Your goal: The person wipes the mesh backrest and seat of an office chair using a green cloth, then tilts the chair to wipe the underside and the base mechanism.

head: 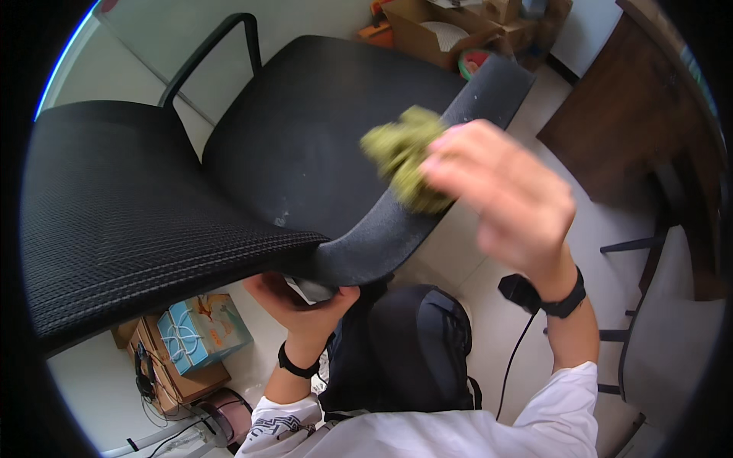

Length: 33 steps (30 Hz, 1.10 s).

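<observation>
My right hand point(504, 194), blurred by motion, grips a crumpled olive-green cloth point(409, 154) at the near armrest point(372, 235) of a black office chair. The cloth lies over the middle of this armrest, whose surface shows pale dusty marks and small specks. Below the armrest's rear end, my left hand point(303, 306) curls its fingers and thumb around the underside; part of the hand is hidden, and what it touches there is not fully visible. The mesh backrest point(143, 229) is at the left, and the dark seat point(326, 126) with a few whitish marks lies beyond.
A black backpack point(406, 349) is close before my body. Cardboard boxes point(418, 34) stand at the back, and a blue gift box point(189, 338) rests on cartons at lower left. A grey chair point(664, 338) and a brown wooden desk point(613, 109) are at right. A black cable point(515, 360) hangs nearby.
</observation>
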Each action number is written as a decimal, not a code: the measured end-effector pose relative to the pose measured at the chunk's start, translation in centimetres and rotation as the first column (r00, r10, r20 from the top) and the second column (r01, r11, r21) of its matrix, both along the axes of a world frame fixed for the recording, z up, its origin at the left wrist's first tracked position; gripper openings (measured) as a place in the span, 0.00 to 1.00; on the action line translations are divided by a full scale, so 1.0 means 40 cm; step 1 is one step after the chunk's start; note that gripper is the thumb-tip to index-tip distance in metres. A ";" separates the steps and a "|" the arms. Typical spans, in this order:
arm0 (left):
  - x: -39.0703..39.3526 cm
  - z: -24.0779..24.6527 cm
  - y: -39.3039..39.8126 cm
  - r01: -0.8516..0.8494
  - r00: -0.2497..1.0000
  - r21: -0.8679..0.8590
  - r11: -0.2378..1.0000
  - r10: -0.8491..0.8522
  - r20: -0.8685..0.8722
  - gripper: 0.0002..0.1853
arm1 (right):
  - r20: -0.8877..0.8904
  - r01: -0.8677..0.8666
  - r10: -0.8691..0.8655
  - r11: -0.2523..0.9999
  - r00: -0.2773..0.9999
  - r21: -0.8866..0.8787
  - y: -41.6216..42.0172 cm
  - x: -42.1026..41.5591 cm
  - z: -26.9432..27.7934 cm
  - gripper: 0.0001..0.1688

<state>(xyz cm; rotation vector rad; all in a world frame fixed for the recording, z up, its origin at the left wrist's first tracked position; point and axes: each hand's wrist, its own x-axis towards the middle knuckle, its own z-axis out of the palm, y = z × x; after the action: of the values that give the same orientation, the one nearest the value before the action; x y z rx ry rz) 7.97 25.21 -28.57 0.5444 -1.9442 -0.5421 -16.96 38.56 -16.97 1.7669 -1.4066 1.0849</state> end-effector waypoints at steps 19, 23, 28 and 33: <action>-0.014 -0.033 -0.008 0.021 0.999 -0.034 0.999 -0.023 -0.043 0.61 | 0.384 0.414 -0.344 0.903 0.857 -0.114 0.031 0.026 -0.090 0.19; -0.009 -0.062 -0.001 -0.026 0.997 0.044 0.999 0.029 -0.070 0.63 | 0.407 0.062 -0.030 0.996 0.913 -0.066 0.027 0.106 -0.073 0.18; 0.012 -0.065 -0.020 -0.101 0.995 -0.106 0.989 0.102 0.003 0.61 | 0.456 0.218 -0.034 0.908 0.889 -0.357 -0.028 0.003 -0.121 0.16; -0.024 -0.059 -0.003 -0.107 0.994 -0.119 0.987 0.103 -0.037 0.59 | 0.787 0.438 0.077 0.795 0.612 -0.419 -0.045 -0.118 -0.076 0.12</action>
<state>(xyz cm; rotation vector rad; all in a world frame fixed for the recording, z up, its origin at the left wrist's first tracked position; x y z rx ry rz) 7.00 25.08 -30.93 0.5547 -1.8939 -0.3612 -21.67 36.76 -20.00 0.6414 -1.4240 2.0390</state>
